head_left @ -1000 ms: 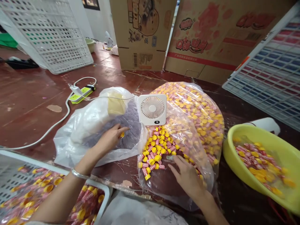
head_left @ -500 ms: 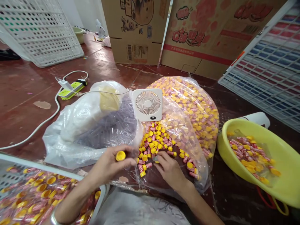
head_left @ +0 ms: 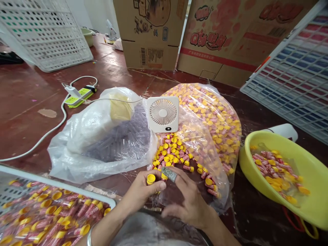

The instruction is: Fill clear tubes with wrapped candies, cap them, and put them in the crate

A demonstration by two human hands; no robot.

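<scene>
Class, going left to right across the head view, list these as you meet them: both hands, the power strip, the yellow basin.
Power strip → left hand → right hand → yellow basin

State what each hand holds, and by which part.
Left hand: a yellow-rimmed piece, just below its rim. Right hand: at another yellow piece; whether gripped, I cannot tell.

White square fan (head_left: 163, 114) stands upright, dark oval on its lower front. Yellow-green power strip (head_left: 83, 93) lies to its left, white plug (head_left: 72, 91) seated, white cable (head_left: 51, 131) alongside. Behind: printed cardboard boxes (head_left: 151, 37), flanked by perforated crate (head_left: 69, 65) (left) and grid-walled crate (head_left: 275, 111) (right).
</scene>
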